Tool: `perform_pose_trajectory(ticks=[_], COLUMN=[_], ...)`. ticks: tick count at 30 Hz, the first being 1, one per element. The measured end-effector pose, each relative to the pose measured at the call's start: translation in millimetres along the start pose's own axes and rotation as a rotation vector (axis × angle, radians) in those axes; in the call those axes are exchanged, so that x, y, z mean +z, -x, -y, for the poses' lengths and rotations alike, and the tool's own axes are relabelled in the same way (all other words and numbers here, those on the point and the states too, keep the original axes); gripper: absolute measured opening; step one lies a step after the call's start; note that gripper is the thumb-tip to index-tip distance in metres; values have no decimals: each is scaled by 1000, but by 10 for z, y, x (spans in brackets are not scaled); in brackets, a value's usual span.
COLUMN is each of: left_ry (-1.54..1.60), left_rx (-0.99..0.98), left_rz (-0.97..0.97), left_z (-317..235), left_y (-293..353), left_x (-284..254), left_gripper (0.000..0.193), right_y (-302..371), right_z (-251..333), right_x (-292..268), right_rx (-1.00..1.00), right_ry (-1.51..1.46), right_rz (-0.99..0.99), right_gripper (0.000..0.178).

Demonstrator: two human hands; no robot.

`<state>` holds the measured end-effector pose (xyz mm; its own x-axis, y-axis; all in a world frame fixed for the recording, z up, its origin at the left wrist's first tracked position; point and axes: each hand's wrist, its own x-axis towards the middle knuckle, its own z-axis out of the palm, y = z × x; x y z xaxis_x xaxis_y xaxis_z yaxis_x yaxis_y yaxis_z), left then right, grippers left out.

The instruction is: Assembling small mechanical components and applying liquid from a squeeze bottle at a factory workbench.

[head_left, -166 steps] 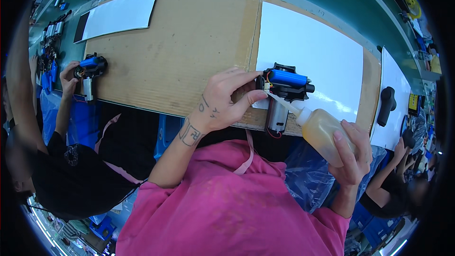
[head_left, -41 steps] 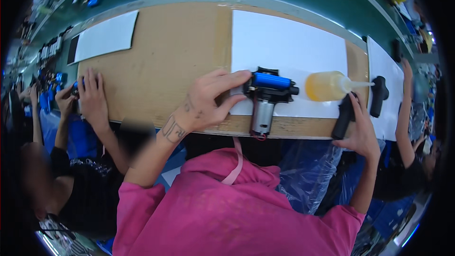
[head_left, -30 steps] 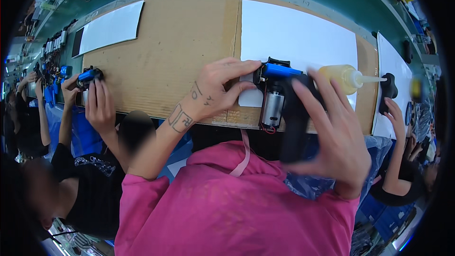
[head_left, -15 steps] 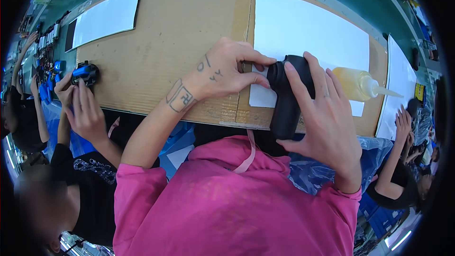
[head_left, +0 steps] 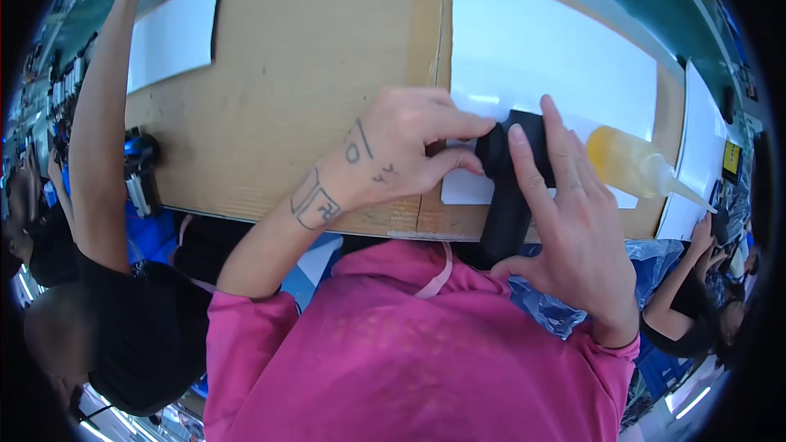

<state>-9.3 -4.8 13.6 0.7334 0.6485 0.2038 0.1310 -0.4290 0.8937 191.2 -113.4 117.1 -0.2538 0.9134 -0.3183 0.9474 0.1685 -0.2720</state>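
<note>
A black handle-shaped part point(head_left: 509, 196) is being held at the near edge of the cardboard-covered bench point(head_left: 311, 74), its upper end lying over a white sheet of paper point(head_left: 548, 57) and its lower end hanging past the bench edge toward the pink shirt point(head_left: 393, 360). The part is being gripped at its top by the left hand point(head_left: 401, 155), whose fingers are curled round it with the thumb tucked underneath, a closed pinching hold. The right hand point(head_left: 573, 229) is being pressed against the part's right side, fingers stretched long and nearly flat, the thumb hooked under the lower end, so the part is being cradled rather than clenched. A squeeze bottle of yellow liquid point(head_left: 634, 165) is lying on its side just beside the right fingertips, nozzle pointing right, not being touched. At the far left, a co-worker's arm point(head_left: 102, 139) is being stretched up across the bench, with a blue-and-black device point(head_left: 141, 172) lying at the bench edge beside it. A second white sheet point(head_left: 173, 33) is lying at the upper left.
</note>
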Motion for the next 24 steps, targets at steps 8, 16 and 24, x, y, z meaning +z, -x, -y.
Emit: perform_pose_trajectory(ticks=[8,16,24], left_ry=[199,869,824], left_rx=[-292,-535,-400], left_rz=[184,235,47], left_z=[-188,-728,-881], left_y=[24,964,774], left_x=[-174,263,727], left_gripper=[34,40,53], right_y=[-152,-169,-41], right_z=[-31,119,261], right_x=[255,232,265], right_rx=[-20,-298,-517], right_ry=[-11,-698,-1402], right_rz=[-177,-328,-292], right_gripper=[110,77,38])
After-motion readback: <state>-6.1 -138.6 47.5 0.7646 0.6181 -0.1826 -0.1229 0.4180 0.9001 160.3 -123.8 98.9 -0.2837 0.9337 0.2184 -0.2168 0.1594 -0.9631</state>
